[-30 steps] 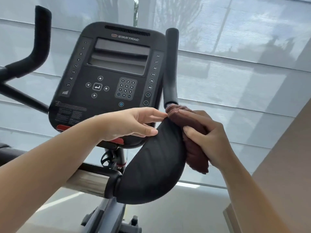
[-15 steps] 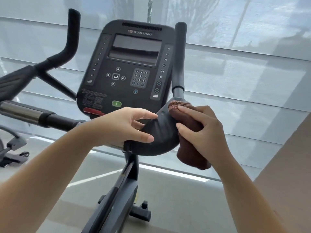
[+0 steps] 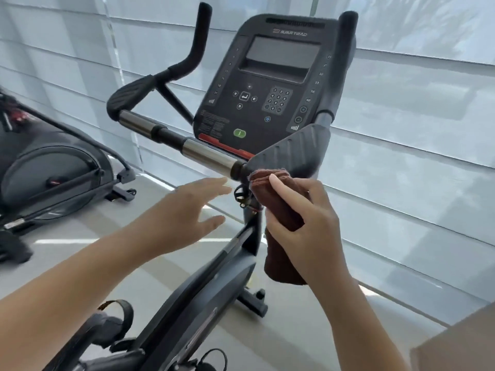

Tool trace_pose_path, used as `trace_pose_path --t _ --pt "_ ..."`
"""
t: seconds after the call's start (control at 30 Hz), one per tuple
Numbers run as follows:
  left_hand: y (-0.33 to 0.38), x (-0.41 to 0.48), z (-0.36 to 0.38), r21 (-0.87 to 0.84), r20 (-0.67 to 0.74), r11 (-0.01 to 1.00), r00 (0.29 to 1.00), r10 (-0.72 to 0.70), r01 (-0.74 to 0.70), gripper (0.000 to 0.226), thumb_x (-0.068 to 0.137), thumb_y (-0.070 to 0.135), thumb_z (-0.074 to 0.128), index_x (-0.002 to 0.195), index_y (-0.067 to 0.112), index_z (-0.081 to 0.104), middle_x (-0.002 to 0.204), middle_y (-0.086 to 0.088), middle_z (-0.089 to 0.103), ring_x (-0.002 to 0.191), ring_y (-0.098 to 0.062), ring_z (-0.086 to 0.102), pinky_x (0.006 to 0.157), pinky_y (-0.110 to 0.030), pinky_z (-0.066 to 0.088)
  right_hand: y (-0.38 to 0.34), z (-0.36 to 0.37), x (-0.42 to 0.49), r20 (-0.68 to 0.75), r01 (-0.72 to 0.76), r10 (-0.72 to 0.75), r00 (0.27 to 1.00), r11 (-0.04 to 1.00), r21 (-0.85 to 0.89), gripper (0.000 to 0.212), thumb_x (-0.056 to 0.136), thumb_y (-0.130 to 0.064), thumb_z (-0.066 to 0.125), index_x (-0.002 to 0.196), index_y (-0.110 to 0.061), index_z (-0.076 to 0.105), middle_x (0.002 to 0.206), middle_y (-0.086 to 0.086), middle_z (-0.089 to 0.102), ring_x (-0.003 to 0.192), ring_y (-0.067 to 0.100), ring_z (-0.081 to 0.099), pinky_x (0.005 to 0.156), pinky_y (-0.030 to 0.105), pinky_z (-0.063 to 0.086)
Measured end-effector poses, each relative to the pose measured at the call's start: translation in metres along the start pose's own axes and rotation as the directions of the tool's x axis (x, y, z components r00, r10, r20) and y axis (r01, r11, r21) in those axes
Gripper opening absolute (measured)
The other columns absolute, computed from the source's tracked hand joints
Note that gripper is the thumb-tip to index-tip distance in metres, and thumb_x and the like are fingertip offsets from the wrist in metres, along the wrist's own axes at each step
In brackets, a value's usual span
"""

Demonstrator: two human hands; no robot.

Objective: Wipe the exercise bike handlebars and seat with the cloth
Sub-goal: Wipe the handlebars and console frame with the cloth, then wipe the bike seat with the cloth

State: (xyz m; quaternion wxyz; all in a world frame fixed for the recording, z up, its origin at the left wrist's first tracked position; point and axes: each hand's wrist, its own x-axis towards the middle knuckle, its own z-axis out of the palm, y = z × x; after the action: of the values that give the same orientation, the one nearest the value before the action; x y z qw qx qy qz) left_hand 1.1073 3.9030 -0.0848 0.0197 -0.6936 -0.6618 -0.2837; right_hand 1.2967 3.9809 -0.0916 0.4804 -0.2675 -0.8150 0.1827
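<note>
My right hand (image 3: 308, 231) grips a folded dark brown cloth (image 3: 278, 199), its top edge touching the underside of the right padded elbow rest (image 3: 292, 151) of the handlebars. My left hand (image 3: 184, 210) hovers with fingers spread just below the chrome handlebar tube (image 3: 206, 153), touching nothing. The left elbow rest (image 3: 131, 97) and both upright black grips (image 3: 199, 36) (image 3: 345, 49) flank the console (image 3: 267, 84). The seat is out of view.
The bike's frame (image 3: 209, 285) and a strapped pedal (image 3: 115, 317) lie below my arms. Another exercise machine (image 3: 51, 172) stands at the left. Window blinds (image 3: 428, 129) run behind the bike. A brown surface (image 3: 460, 344) fills the lower right corner.
My left hand let go of the right elbow rest and drew back, fingers spread. My right hand slid the cloth down to the rest's lower end. The view pulled back and downward.
</note>
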Motion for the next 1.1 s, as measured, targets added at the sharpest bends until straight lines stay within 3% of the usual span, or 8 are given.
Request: trace_pose_path --t 0.13,0.37,0.53,0.8,0.97,1.1 --pt "-0.009 -0.067 -0.015 0.108 0.004 0.98 0.986 -0.167 0.165 0.05 0.085 0.022 0.062 0.132 0.019 0.045 0.143 0.003 0.039 0.13 -0.011 0.035 0.107 -0.024 0.021 -0.027 0.03 -0.028 0.167 0.008 -0.027 0.986 0.993 0.115 0.046 0.078 -0.013 0.069 0.122 -0.021 0.058 0.117 0.003 0.052 0.106 0.013 0.05 0.093 0.018 0.041" --pt "-0.034 -0.203 -0.035 0.24 -0.053 0.871 0.901 -0.43 0.429 0.045 0.086 0.028 0.06 0.127 0.015 0.05 0.14 -0.002 0.045 0.128 -0.019 0.04 0.106 -0.034 0.026 -0.069 0.096 -0.089 0.383 -0.025 -0.083 0.92 0.963 0.27 0.048 0.077 -0.011 0.07 0.12 -0.029 0.059 0.114 -0.003 0.051 0.105 0.008 0.049 0.092 0.007 0.035" --pt "-0.072 -0.286 -0.035 0.275 -0.019 0.761 0.795 -0.607 0.588 0.048 0.088 0.033 0.056 0.131 0.017 0.045 0.143 -0.001 0.04 0.129 -0.019 0.036 0.107 -0.034 0.024 -0.096 0.155 -0.138 0.506 -0.037 -0.128 0.853 0.952 0.304 0.046 0.078 -0.014 0.069 0.119 -0.032 0.059 0.117 -0.004 0.051 0.107 0.013 0.051 0.094 0.025 0.043" --pt "-0.136 -0.382 -0.02 0.332 0.137 0.724 0.728 -0.671 0.605 0.071 0.082 0.052 0.055 0.14 0.02 0.03 0.151 0.0 0.023 0.137 -0.016 0.021 0.11 -0.033 0.014 -0.136 0.252 -0.234 0.593 -0.179 0.015 0.805 0.959 0.219 0.04 0.08 -0.016 0.067 0.119 -0.022 0.06 0.122 0.001 0.051 0.113 0.021 0.047 0.096 0.04 0.045" --pt "-0.18 -0.409 -0.01 0.393 0.275 0.738 0.696 -0.663 0.548 0.091 0.074 0.062 0.056 0.145 0.021 0.015 0.155 0.002 0.004 0.141 -0.014 0.002 0.112 -0.04 0.006 -0.156 0.309 -0.277 0.563 -0.257 0.172 0.808 0.963 0.074 0.039 0.082 -0.018 0.065 0.12 -0.023 0.06 0.125 0.005 0.05 0.111 0.026 0.043 0.094 0.033 0.037" --pt "-0.205 -0.414 -0.001 0.398 0.316 0.751 0.689 -0.652 0.527 0.101 0.071 0.064 0.058 0.145 0.018 0.008 0.155 0.001 -0.003 0.141 -0.013 -0.003 0.112 -0.04 0.003 -0.155 0.343 -0.284 0.496 -0.241 0.23 0.837 0.97 -0.043 0.034 0.082 -0.018 0.066 0.116 -0.023 0.063 0.121 0.005 0.053 0.101 0.027 0.044 0.086 0.035 0.042"
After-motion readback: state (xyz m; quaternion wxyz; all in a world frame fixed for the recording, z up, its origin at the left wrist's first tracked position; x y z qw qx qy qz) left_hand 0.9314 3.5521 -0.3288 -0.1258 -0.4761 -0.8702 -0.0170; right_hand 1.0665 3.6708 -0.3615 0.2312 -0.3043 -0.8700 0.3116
